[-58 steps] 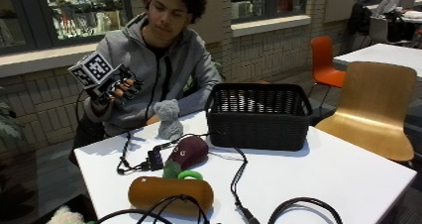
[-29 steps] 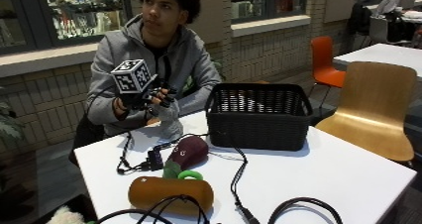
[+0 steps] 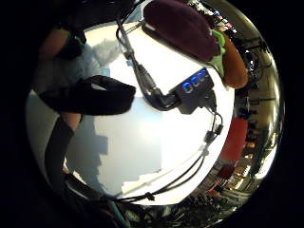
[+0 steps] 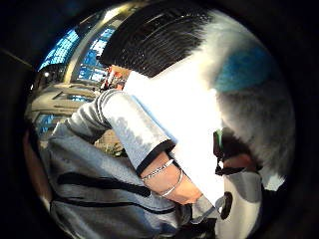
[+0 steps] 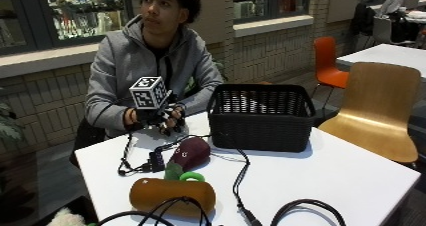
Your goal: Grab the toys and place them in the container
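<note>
My gloved right hand is low over the table's far left part, just left of the black basket. Its fingers curl down around a grey and white plush toy with a blue patch, which the hand mostly hides in the outside view. A dark purple eggplant toy lies in front of the hand, also seen from the palm. Nearer the front lies a brown plush toy with a green ring against it. The basket shows open-topped beyond the plush.
A small black hub with cables lies between my hand and the eggplant, and more cables loop across the front of the white table. A wooden chair stands at the right. The person's bare wrist with bracelets rests at the table edge.
My hand came down from shoulder height at the left to the grey plush toy on the table and closed over it. The other toys and the basket have not moved.
</note>
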